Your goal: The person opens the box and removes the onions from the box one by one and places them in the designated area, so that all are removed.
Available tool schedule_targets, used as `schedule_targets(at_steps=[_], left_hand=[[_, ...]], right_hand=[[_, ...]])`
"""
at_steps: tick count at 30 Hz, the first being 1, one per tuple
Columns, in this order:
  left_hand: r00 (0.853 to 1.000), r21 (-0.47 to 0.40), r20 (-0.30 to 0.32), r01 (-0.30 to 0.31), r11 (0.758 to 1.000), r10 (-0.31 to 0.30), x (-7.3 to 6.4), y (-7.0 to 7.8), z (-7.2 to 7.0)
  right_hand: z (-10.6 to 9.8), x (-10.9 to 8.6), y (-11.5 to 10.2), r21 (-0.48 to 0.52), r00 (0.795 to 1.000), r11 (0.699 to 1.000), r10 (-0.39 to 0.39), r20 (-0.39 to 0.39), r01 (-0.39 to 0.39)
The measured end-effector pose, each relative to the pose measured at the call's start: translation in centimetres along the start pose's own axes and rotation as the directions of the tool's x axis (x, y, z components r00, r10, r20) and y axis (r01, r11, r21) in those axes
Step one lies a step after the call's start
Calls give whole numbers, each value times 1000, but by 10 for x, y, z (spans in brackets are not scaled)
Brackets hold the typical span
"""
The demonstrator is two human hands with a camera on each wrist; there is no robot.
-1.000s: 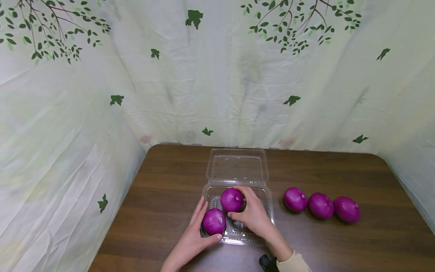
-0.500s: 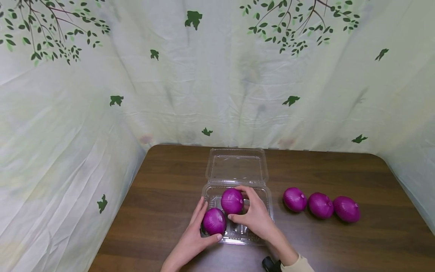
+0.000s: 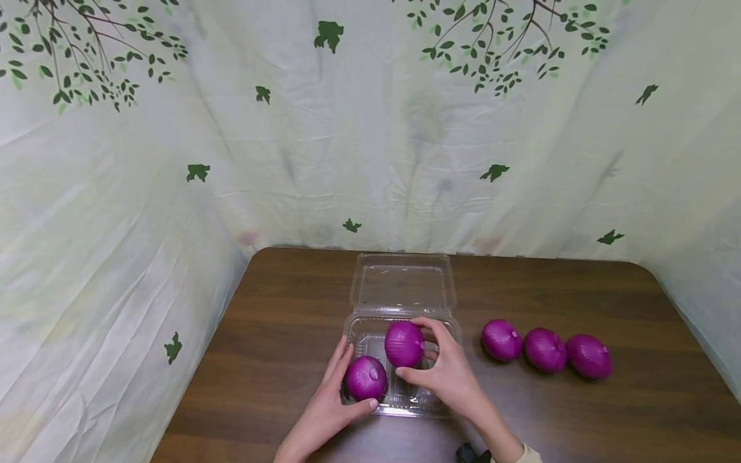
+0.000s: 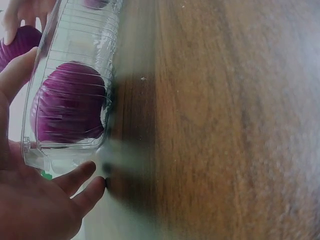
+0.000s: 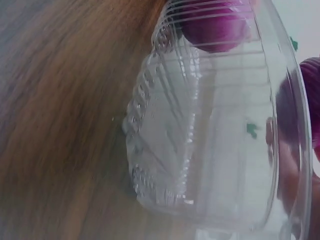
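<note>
My left hand point(image 3: 330, 399) frames the near-left corner of a clear plastic clamshell container point(image 3: 405, 411), fingers mostly straight along its left side and thumb at the front. Inside that corner sits a red onion point(image 3: 366, 378), also visible through the ribbed wall as a purple onion point(image 4: 70, 102). With thumb and fingertips, my right hand point(image 3: 448, 370) holds a second red onion point(image 3: 404, 344). The right wrist view places this held onion point(image 5: 312, 100) above the container rim point(image 5: 300, 85).
Three more red onions point(image 3: 546, 350) lie in a row on the brown wooden table point(image 3: 289, 321), right of the container. The container's lid point(image 3: 403, 283) lies folded back behind it. A pale leaf-print curtain point(image 3: 370, 128) hangs around the table.
The right hand and its onion have shifted slightly to the right, opening a wider gap from the onion at the left. My left hand has stayed in place.
</note>
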State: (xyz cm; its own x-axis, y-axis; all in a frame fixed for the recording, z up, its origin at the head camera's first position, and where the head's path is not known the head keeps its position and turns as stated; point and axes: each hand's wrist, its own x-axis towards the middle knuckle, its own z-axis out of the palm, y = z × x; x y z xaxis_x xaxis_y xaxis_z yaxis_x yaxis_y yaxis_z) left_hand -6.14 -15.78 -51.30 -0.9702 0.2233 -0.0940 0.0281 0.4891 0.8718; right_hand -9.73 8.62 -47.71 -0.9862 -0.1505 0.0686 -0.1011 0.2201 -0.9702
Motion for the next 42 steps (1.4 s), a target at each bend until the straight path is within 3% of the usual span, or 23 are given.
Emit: schedule_targets(at_steps=[6, 14, 29, 42], left_hand=[[1000, 2, -11, -15, 1000, 15, 0, -1, 0], [1000, -4, -13, -29, 1000, 28, 0, -1, 0], [1000, 6, -9, -28, 1000, 28, -1, 1, -1], [999, 6, -10, -31, 1000, 31, -2, 1, 0]], right_hand=[[-8, -7, 1, -50, 999, 998, 24, -33, -26], [-18, -13, 2, -164, 996, 986, -32, -88, 17], [-46, -33, 4, -273, 980, 960, -109, -163, 62], [-71, -52, 14, -232, 981, 971, 3, -196, -50]])
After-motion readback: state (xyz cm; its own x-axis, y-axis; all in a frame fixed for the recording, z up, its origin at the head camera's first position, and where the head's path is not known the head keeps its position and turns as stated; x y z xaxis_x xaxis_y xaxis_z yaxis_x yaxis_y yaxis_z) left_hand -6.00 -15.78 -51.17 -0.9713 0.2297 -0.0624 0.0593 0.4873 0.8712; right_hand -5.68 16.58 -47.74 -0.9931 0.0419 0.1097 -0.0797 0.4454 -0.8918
